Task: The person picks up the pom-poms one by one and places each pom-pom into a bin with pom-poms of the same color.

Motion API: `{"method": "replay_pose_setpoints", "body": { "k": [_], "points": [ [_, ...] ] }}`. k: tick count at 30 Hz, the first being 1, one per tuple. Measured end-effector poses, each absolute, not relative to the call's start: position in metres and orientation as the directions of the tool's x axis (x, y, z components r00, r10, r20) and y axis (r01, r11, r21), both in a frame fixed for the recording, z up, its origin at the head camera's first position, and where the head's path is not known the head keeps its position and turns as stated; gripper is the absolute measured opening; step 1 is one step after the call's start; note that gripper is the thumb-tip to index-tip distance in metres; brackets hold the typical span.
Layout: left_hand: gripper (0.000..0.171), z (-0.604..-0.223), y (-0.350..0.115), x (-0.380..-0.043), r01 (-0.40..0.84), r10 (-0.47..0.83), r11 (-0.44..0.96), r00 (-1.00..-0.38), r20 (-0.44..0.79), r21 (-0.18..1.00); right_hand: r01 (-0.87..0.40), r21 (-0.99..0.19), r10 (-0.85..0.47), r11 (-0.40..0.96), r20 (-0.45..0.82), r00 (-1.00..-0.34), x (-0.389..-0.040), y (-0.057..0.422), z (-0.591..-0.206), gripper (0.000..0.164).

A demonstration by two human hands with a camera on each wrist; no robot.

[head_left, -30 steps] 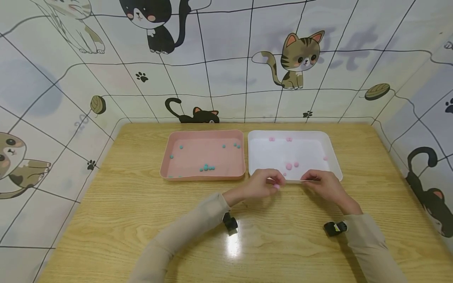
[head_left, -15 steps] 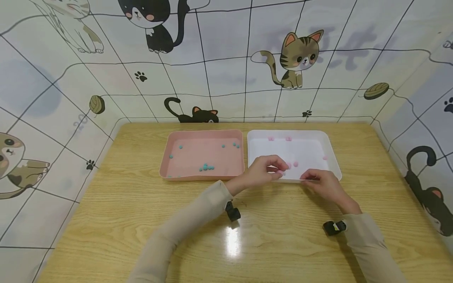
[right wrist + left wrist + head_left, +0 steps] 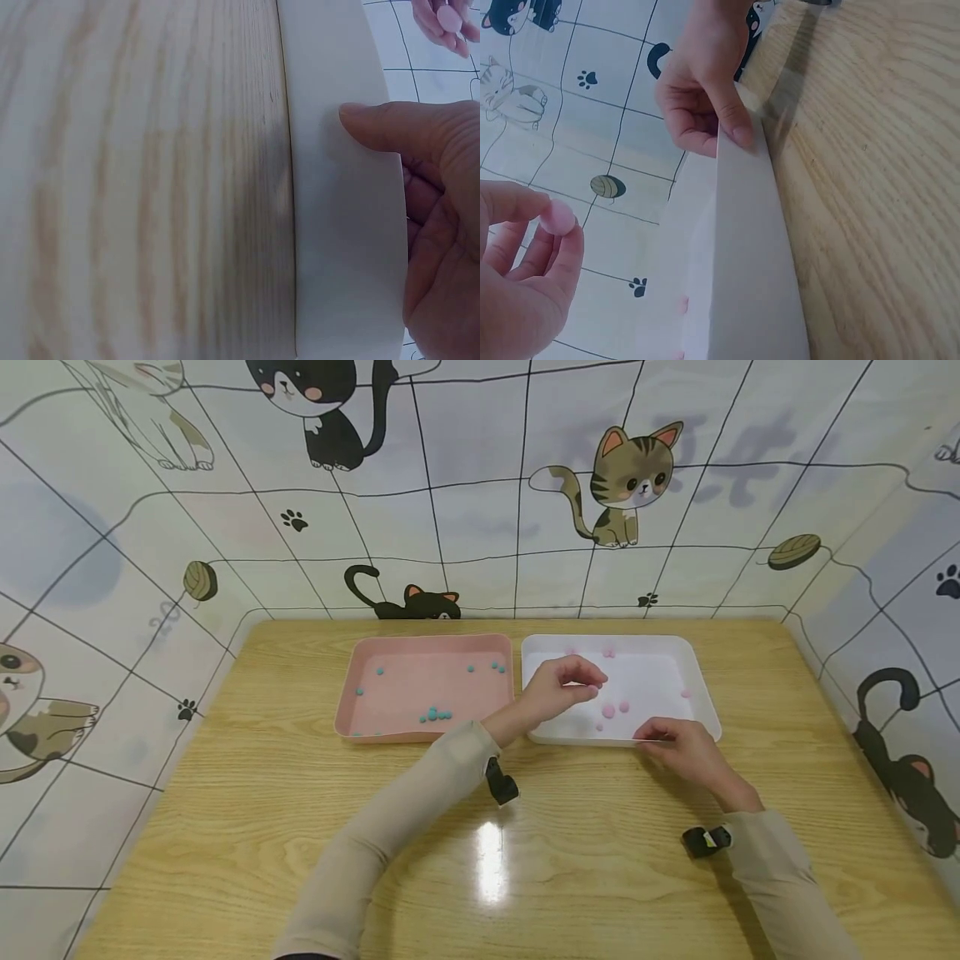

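In the head view my left hand point(image 3: 553, 692) is over the white tray point(image 3: 652, 681). Thumb and fingertips pinch a small round pink ball point(image 3: 558, 217), clearest in the left wrist view. At the tray's front wall my right hand point(image 3: 686, 753) grips the rim, its thumb point(image 3: 375, 127) flat on the outer side and its fingers curled inside. On the tray floor lie a larger pink ball point(image 3: 608, 711) and two smaller ones close by. Another pink piece point(image 3: 686, 693) is near the right wall. Small pink clusters point(image 3: 609, 652) sit along the back, one partly behind my left hand.
Left of the white tray stands a pink tray point(image 3: 412, 689) holding several small teal balls point(image 3: 432, 715), some grouped near its front. Both trays rest on a wooden table point(image 3: 570, 860). A cat-patterned cloth point(image 3: 480, 527) rises behind and at the sides.
My left hand has risen from the white tray's front edge and moved farther back over the tray, with the pink ball still pinched. My right hand has kept its hold on the rim.
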State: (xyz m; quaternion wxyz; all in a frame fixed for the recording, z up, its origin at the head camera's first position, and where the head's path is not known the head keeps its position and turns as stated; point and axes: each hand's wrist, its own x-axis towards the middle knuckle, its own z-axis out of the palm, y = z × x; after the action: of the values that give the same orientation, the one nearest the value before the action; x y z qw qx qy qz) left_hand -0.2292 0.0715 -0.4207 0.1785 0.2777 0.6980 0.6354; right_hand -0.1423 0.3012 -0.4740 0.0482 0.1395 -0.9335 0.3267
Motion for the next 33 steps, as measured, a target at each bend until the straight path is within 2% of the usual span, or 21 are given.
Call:
{"method": "replay_pose_setpoints", "body": {
  "k": [5,10,20,33],
  "points": [
    [0.016,-0.419,0.074,-0.237,0.132,0.594,0.026,-0.800,0.091,0.991,-0.283,-0.599,-0.222,0.749,0.175,-0.959,-0.142,0.300,-0.473,0.015],
    [0.014,-0.420,0.077,-0.244,0.162,0.580,0.019,-0.805,0.121,0.987,-0.278,-0.599,-0.222,0.751,0.167,-0.961,-0.141,0.301,-0.473,0.015],
    [0.012,-0.422,0.086,-0.258,0.182,0.526,0.063,-0.842,0.122,0.981,-0.292,-0.611,-0.230,0.736,0.180,-0.956,-0.141,0.300,-0.473,0.015],
    [0.009,-0.422,0.099,-0.267,0.172,0.460,0.116,-0.882,0.101,0.978,-0.248,-0.618,-0.205,0.746,0.141,-0.969,-0.141,0.299,-0.471,0.014]
  ]
}}
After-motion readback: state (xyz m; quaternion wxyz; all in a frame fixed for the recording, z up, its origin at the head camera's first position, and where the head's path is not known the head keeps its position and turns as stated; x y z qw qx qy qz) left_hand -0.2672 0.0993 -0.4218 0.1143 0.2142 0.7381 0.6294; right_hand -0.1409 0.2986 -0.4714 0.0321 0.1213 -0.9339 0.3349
